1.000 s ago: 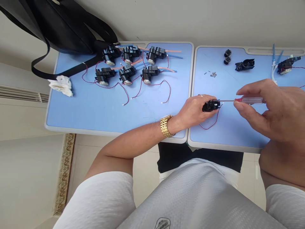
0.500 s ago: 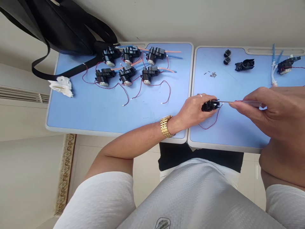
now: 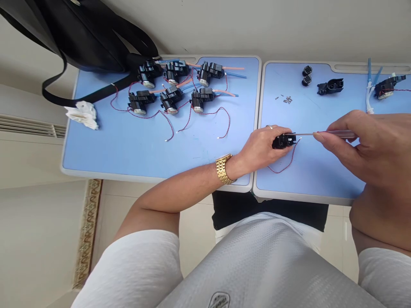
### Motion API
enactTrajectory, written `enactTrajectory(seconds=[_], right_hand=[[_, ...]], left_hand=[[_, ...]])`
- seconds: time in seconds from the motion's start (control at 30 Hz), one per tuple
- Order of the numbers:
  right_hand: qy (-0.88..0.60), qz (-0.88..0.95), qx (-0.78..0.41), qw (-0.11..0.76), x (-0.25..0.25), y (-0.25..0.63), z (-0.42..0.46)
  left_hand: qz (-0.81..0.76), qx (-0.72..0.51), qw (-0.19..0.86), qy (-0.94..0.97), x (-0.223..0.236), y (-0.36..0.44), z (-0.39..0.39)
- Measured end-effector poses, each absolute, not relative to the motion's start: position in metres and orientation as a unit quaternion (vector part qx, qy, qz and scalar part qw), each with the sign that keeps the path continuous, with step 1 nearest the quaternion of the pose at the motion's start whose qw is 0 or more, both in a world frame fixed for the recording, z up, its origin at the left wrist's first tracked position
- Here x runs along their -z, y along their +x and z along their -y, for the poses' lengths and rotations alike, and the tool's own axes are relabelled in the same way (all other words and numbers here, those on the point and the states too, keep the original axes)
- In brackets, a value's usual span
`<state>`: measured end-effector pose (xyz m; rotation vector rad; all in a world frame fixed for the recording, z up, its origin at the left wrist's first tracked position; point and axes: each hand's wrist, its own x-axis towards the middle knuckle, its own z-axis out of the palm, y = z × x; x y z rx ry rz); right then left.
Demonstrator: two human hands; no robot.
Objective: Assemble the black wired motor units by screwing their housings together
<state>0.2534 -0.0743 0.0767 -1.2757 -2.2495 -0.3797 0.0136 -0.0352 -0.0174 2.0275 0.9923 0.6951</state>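
Observation:
My left hand [image 3: 261, 147] is closed around a small black plastic housing [image 3: 284, 141] on the right-hand blue table. A thin red wire [image 3: 290, 162] trails from the housing and loops over the tabletop. In my right hand [image 3: 369, 141] is a screwdriver [image 3: 340, 134] with a clear handle, its shaft level and pointing left. The tip is at the housing's upper right edge; whether it touches a screw is too small to tell. Beyond my hands lie a little pile of screws [image 3: 288, 99], two small round black motor-like parts [image 3: 307, 75] and an open black shell [image 3: 331, 86].
Several assembled black units [image 3: 171, 100] with red wires and blue and orange tubes fill the back of the left table [image 3: 128, 154]. A black bag [image 3: 83, 38] and crumpled tissue [image 3: 82, 114] lie at its left. Another unit [image 3: 388, 87] with tubing sits far right. A gap separates the tables.
My right hand and the screwdriver have shifted slightly right and up, so the tip has drawn back from over the housing toward its right edge. My left hand stays almost still.

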Motion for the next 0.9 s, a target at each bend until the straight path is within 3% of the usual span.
enactTrajectory(seconds=[0.13,0.4,0.77,0.9], right_hand=[[-0.468,0.827,0.155,0.271,-0.074,0.256,0.073],[-0.495,0.842,0.022,0.213,-0.08,0.254,0.083],[-0.488,0.821,0.128,0.268,-0.071,0.255,0.075],[-0.487,0.834,0.069,0.251,-0.073,0.255,0.078]], left_hand=[[-0.388,-0.278,0.379,0.793,0.018,0.013,0.036],[-0.384,-0.283,0.384,0.79,0.016,0.013,0.036],[-0.384,-0.279,0.383,0.792,0.017,0.014,0.035],[-0.387,-0.278,0.384,0.791,0.016,0.013,0.036]])
